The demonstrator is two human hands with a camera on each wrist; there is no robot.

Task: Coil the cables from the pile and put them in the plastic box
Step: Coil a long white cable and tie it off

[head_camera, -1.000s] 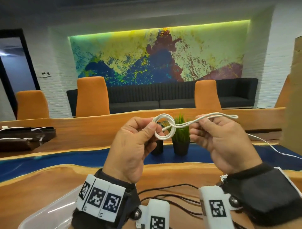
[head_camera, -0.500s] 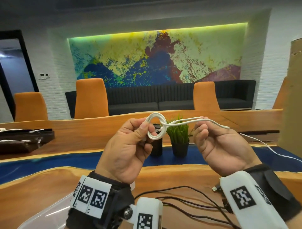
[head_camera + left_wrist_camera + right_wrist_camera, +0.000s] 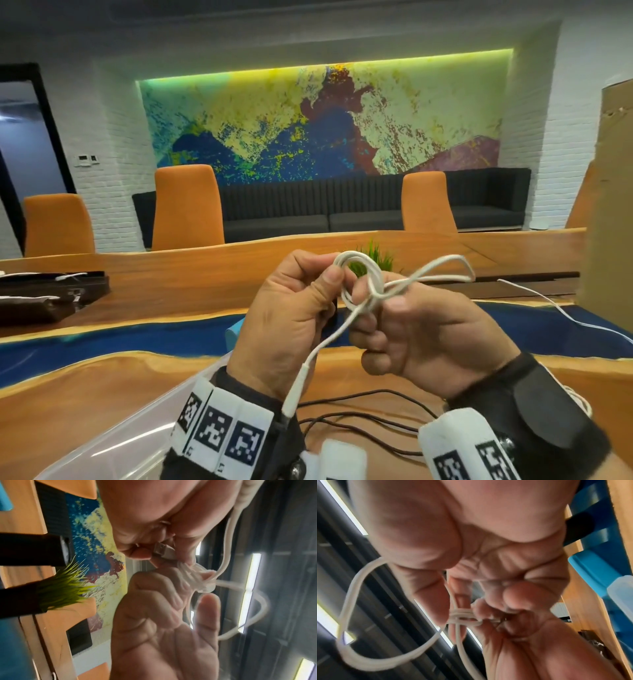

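Between both raised hands, white cable [image 3: 371,284], its coil pinched by left hand [image 3: 291,322] and right hand [image 3: 428,339].

Both raised in front of the chest, close together, knuckles nearly touching. Left hand [image 3: 291,318] curled, thumb pressed down against the forefinger in a pinch (thumb tip uppermost in the head view). Right hand [image 3: 424,339] curled likewise, fingers [image 3: 368,330] folded inward toward the left, thumb laid across them. Dark wrist bands with white marker blocks on both wrists.
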